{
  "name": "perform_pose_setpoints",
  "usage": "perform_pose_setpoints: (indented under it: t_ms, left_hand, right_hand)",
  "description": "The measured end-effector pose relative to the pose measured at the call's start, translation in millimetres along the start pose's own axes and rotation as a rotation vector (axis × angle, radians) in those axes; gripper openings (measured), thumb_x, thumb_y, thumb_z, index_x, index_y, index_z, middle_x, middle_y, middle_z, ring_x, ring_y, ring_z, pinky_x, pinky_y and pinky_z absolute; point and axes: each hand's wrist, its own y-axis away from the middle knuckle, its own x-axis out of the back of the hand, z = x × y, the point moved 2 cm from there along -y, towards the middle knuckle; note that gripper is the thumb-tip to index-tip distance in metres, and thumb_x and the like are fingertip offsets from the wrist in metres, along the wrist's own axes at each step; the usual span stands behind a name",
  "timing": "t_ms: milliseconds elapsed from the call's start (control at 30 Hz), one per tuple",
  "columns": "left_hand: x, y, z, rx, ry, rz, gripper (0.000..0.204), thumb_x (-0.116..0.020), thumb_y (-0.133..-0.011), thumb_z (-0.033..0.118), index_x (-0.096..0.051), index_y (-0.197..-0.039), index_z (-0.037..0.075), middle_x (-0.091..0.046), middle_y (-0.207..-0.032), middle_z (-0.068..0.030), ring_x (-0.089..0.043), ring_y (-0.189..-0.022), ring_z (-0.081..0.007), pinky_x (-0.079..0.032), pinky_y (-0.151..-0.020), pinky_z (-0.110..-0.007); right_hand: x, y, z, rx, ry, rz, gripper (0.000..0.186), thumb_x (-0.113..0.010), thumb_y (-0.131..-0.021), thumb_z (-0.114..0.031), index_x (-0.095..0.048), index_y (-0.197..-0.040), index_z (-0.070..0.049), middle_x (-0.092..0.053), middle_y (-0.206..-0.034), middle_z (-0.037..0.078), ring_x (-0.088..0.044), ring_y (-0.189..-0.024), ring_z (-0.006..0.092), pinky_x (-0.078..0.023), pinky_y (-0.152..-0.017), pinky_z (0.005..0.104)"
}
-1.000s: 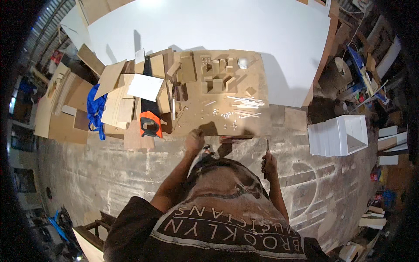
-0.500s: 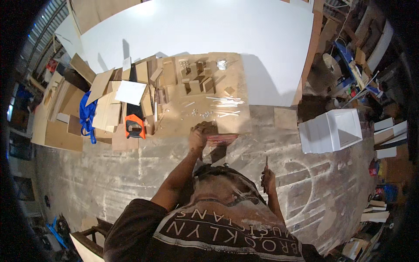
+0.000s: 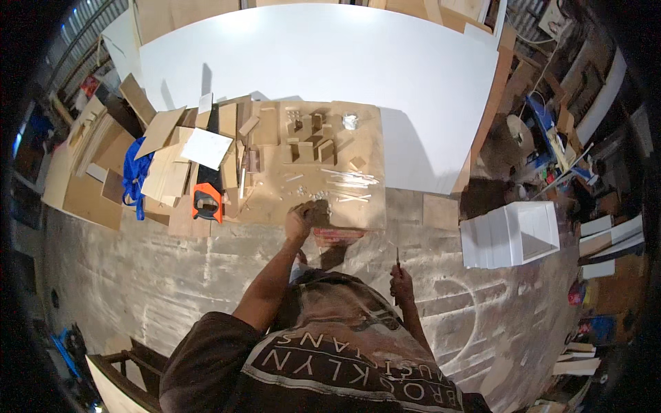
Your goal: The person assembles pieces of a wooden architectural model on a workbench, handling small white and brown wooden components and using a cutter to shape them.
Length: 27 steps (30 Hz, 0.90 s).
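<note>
My left hand (image 3: 298,223) reaches over the near edge of a brown board (image 3: 268,206). Its fingers are bent together close to a scatter of small pale pieces (image 3: 318,195); whatever they pinch is too small to make out. Off to the right, clear of the board, my right hand (image 3: 402,283) is closed around a slim knife-like tool (image 3: 397,258), its thin end pointing away from me. Several thin white strips (image 3: 352,180) lie on the board, beyond them small wooden blocks (image 3: 306,148) and a crumpled whitish clump (image 3: 350,121). A red item (image 3: 337,236) sits at the board's near edge.
An orange-handled handsaw (image 3: 207,202) lies at the left among wood offcuts (image 3: 164,172) and a blue cloth or bag (image 3: 135,172). A large white panel (image 3: 310,55) spans the far side. On the right stands a white open box (image 3: 509,235) on the worn floor (image 3: 172,275).
My left hand has moved farther over the board, nearer the small pale pieces. The right hand keeps hold of the slim tool. The whole view has shifted slightly.
</note>
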Motion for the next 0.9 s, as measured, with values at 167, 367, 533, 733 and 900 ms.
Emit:
perform_pose_setpoints:
  t_ms: [167,367,533,733,900]
  left_hand:
    - [49.9,43.8,-33.3,0.334,-0.157,0.124,0.024,-0.068,-0.09,0.021,-0.074,-0.1,0.0,-0.072,-0.085,-0.0226,-0.07,-0.076,-0.0399,-0.053,-0.071,-0.043]
    - [106.8,84.0,-49.5,0.417,-0.077,0.289,0.029,-0.066,-0.095,0.023,-0.073,-0.096,-0.005,-0.067,-0.071,-0.0181,-0.065,-0.065,-0.0221,-0.051,-0.064,-0.037]
    - [137.3,73.2,-43.5,0.475,-0.104,0.265,0.029,-0.068,-0.096,0.022,-0.071,-0.094,-0.007,-0.061,-0.066,-0.0126,-0.058,-0.063,-0.0135,-0.05,-0.061,-0.034]
    - [108.3,13.7,-47.0,0.281,-0.046,0.09,0.02,-0.068,-0.094,0.017,-0.073,-0.094,-0.003,-0.069,-0.075,-0.0174,-0.067,-0.064,-0.0257,-0.052,-0.063,-0.036]
    - [79.5,0.9,-36.2,-0.2,-0.215,-0.402,0.019,-0.066,-0.086,0.011,-0.073,-0.103,0.005,-0.073,-0.104,-0.0172,-0.07,-0.095,-0.0362,-0.056,-0.077,-0.046]
  right_hand:
    - [-46.6,-25.7,-25.2,0.204,0.26,-0.062,0.032,-0.059,-0.104,-0.033,-0.058,-0.115,-0.003,-0.053,-0.074,0.001,-0.051,-0.055,0.0096,-0.043,-0.048,0.0298]
    - [-95.8,-75.1,-62.8,0.341,0.382,-0.105,0.028,-0.051,-0.108,-0.032,-0.06,-0.121,-0.009,-0.055,-0.077,0.0,-0.052,-0.06,0.0093,-0.045,-0.054,0.0286]
    - [-131.5,-99.9,-109.2,0.21,-0.103,-0.103,0.021,-0.056,-0.105,-0.031,-0.057,-0.101,-0.01,-0.051,-0.067,-0.002,-0.049,-0.053,0.01,-0.042,-0.048,0.0298]
    - [-103.6,-152.3,-89.7,0.225,0.248,0.127,0.022,-0.073,-0.091,-0.026,-0.06,-0.093,-0.009,-0.054,-0.062,0.001,-0.053,-0.053,0.015,-0.047,-0.051,0.0346]
    - [-124.2,-152.9,-96.2,0.549,0.672,0.41,0.025,-0.075,-0.084,-0.021,-0.07,-0.097,0.0,-0.068,-0.075,0.013,-0.063,-0.067,0.0275,-0.053,-0.068,0.0398]
